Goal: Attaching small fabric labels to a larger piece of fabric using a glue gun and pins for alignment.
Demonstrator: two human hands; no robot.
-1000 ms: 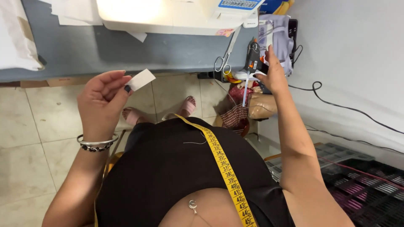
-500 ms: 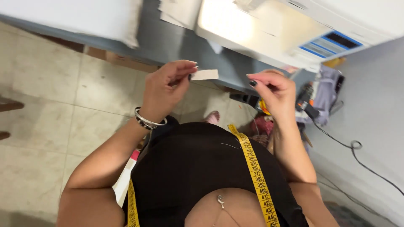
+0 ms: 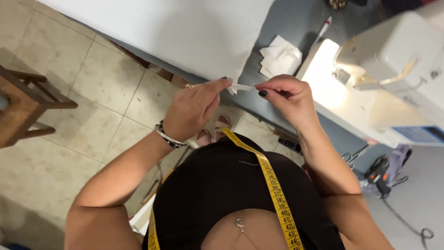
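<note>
Hands are meeting above the grey tabletop [image 3: 277,28] edge: left hand [image 3: 192,109] is pinching a small white fabric piece [image 3: 239,87], right hand [image 3: 286,95] is pinching closed just beside it. White sewing machine [image 3: 384,74] is standing right; white cloth [image 3: 185,32] is lying left.

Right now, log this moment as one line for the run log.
left hand: grip on small white tag | right hand: pinching tag's other end | nearby: white sewing machine, white fabric pile, yellow tape measure
</note>
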